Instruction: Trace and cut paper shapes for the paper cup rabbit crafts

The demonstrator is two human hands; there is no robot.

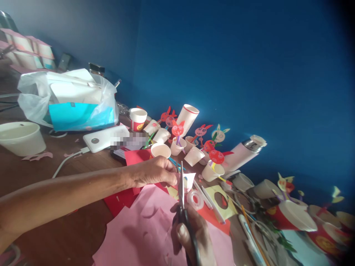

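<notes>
My right hand (pixel 198 236) grips a pair of scissors (pixel 181 192) by the black handles, blades pointing up and away from me, close together. My left hand (pixel 158 171) is closed in a pinch just left of the blades; whatever lies between its fingertips is too small or hidden to name. Just right of the blades shows a small white piece (pixel 189 180); whether the blades touch it I cannot tell. Below both hands lies a large pink paper sheet (pixel 138 231), over red paper (pixel 118 201). A roll of clear tape (pixel 195 200) rests beside the scissors.
Paper cups with rabbit-faced cutouts (pixel 177 129) stand along the blue wall. A white flask (pixel 241 155) leans there. Yellow paper with a round hole (pixel 220 201) lies right. At left are a power bank (pixel 105 138) with cable, a stuffed plastic bag (pixel 80 116) and a white tub (pixel 22 138).
</notes>
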